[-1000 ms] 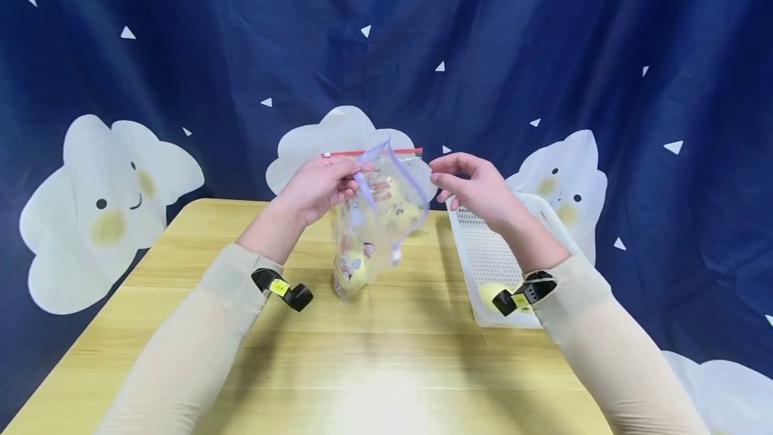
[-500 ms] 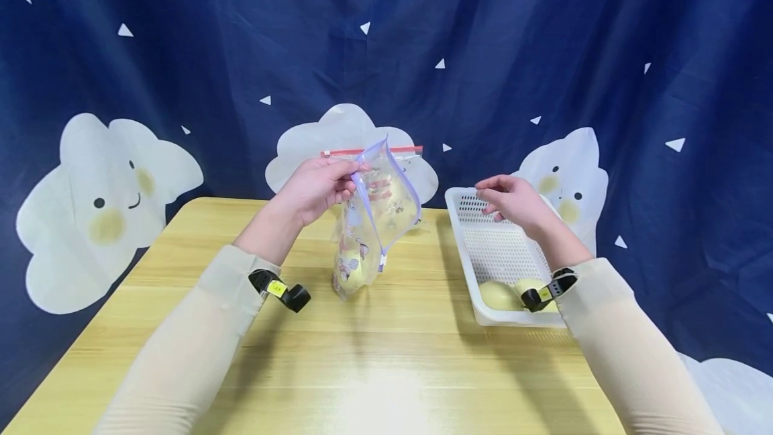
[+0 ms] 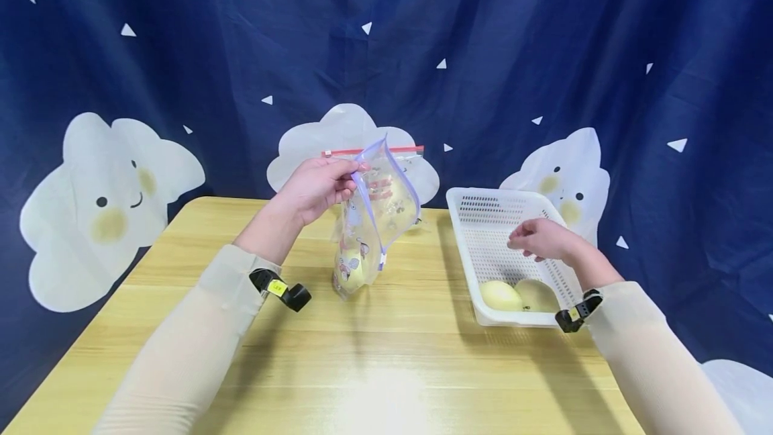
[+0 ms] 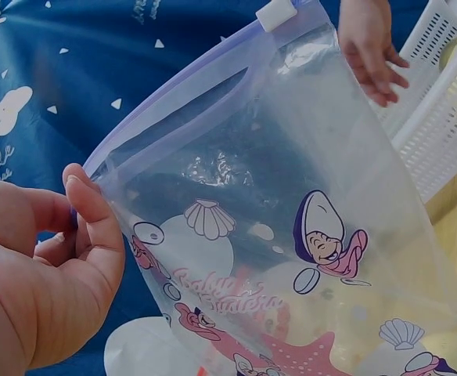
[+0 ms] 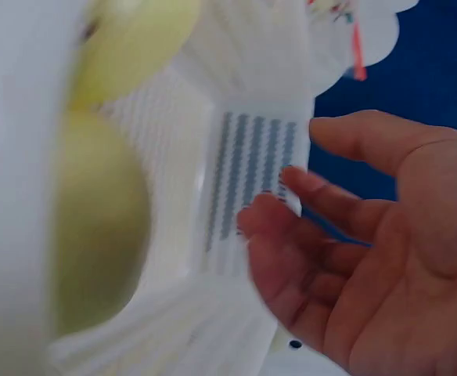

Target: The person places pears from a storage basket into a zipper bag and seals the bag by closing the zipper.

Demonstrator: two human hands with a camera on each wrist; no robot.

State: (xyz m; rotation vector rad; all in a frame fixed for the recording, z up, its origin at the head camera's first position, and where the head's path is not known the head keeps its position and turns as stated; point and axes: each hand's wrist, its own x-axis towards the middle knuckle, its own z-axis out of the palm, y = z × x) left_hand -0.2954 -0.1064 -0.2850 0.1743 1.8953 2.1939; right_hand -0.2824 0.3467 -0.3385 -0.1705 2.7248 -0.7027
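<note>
With its thumb and fingers, my left hand [image 3: 320,186] pinches the purple rim of a clear slider zip bag [image 4: 236,211] printed with cartoon figures. The bag's mouth gapes, and a pale yellow fruit [image 3: 350,272] shows at its bottom. My right hand [image 3: 542,240] hovers over a white perforated basket [image 3: 461,247], fingers loosely bent and holding nothing. Two round yellow-green fruits, apple- or pear-like, lie in the basket's near end: one on the left [image 3: 501,295], one on the right [image 3: 537,296]. They appear large and blurred in the right wrist view.
Behind the purple-rimmed bag stands another clear bag with a red zip [image 3: 407,150], partly hidden, with yellowish contents. Everything rests on a light wooden table [image 3: 290,354]. A blue curtain [image 3: 241,32] with white cloud prints hangs beyond the far edge.
My right hand has left the bag's rim and moved right and down over the basket. The left hand has kept its hold on the bag, whose mouth now faces right.
</note>
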